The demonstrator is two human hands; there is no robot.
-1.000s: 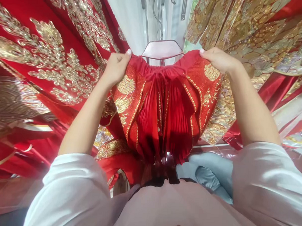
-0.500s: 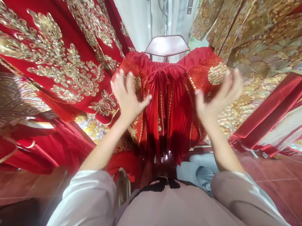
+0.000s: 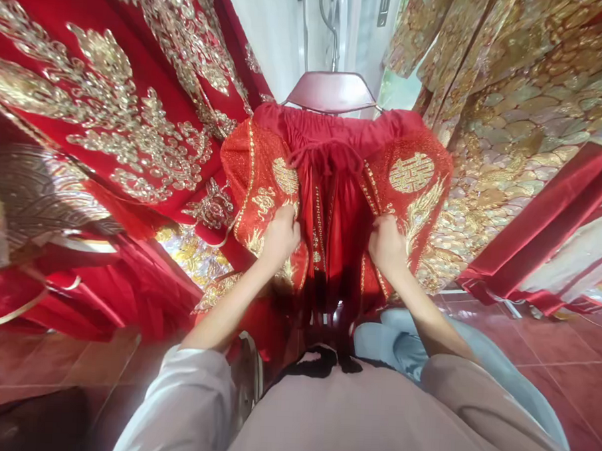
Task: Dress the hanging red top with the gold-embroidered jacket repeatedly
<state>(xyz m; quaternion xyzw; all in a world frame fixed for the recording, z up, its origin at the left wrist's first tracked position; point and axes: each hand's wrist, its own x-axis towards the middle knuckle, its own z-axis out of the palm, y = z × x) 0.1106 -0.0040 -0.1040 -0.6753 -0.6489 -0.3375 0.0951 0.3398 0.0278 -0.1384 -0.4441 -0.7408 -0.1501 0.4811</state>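
A red pleated skirt (image 3: 332,207) with gold embroidery hangs in front of me on a pink hanger (image 3: 331,92). My left hand (image 3: 279,236) is closed on the skirt's left embroidered front panel, about halfway down. My right hand (image 3: 387,246) is closed on the right embroidered panel at the same height. Both hands grip the panels' inner edges on either side of the plain red pleats. The fingertips are tucked into the cloth.
Red garments with heavy gold embroidery (image 3: 111,111) hang close on the left. Gold scale-patterned garments (image 3: 526,102) and a red satin piece (image 3: 545,223) hang on the right. A pale blue cloth (image 3: 415,343) lies below, on a red tiled floor (image 3: 564,357).
My hands let go of the skirt's waistband, opened in mid-air, then dropped and closed on the two front panels. The skirt now hangs by itself from the hanger.
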